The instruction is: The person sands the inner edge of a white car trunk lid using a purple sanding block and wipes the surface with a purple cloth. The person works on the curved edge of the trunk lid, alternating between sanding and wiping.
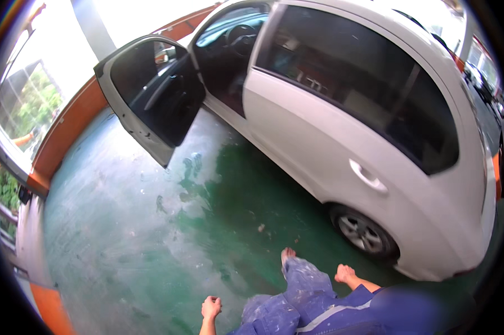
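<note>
My left hand (211, 307) hangs low over the green floor, its fingers loosely curled, and I see nothing in it. On the other side of my body, my right hand (346, 274) is closed in a fist, apart from the car, with nothing showing in it. The nearest part of the white car (313, 120) is its rear wheel (364, 233), beyond my right hand. Farther off, the car's front door (157, 92) stands wide open, showing the steering wheel (243, 40) inside. The rear door is closed, with its handle (367, 176) above the wheel.
Glossy green floor (118, 223) with wet-looking pale patches stretches left of the car. An orange low wall (76, 125) with windows runs along the left. My stained blue trousers (308, 285) and one foot (288, 254) show below. Dark vehicles (478, 81) stand at the far right.
</note>
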Tool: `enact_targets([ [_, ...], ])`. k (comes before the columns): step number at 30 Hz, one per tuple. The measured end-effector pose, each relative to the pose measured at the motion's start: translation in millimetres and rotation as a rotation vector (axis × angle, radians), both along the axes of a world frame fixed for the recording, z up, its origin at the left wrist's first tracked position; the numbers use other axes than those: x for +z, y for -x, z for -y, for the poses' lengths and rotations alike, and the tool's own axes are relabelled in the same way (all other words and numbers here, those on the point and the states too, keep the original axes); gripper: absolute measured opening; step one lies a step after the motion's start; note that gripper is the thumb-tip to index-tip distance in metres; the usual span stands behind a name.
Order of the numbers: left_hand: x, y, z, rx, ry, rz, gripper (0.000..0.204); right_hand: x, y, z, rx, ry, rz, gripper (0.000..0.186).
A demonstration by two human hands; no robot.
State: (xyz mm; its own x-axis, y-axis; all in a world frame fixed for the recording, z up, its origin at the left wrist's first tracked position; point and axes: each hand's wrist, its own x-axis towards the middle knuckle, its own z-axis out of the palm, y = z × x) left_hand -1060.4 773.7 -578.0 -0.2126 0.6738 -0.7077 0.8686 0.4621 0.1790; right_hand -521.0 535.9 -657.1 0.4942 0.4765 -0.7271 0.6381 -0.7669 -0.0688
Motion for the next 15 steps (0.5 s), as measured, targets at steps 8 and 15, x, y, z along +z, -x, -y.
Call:
enact_targets([
  [8, -30.0, -110.7, -307.5, -0.206, 0.059, 0.119, 0.054, 103.0, -112.7, -508.8, 0.036, -0.108, -0.125, 0.065],
  [15, -12.6, -204.9, -695.0, -0.395, -0.316, 0.065, 0.060, 103.1, -96.0, -649.5, 0.143, -0.045, -0.218, 0.059],
])
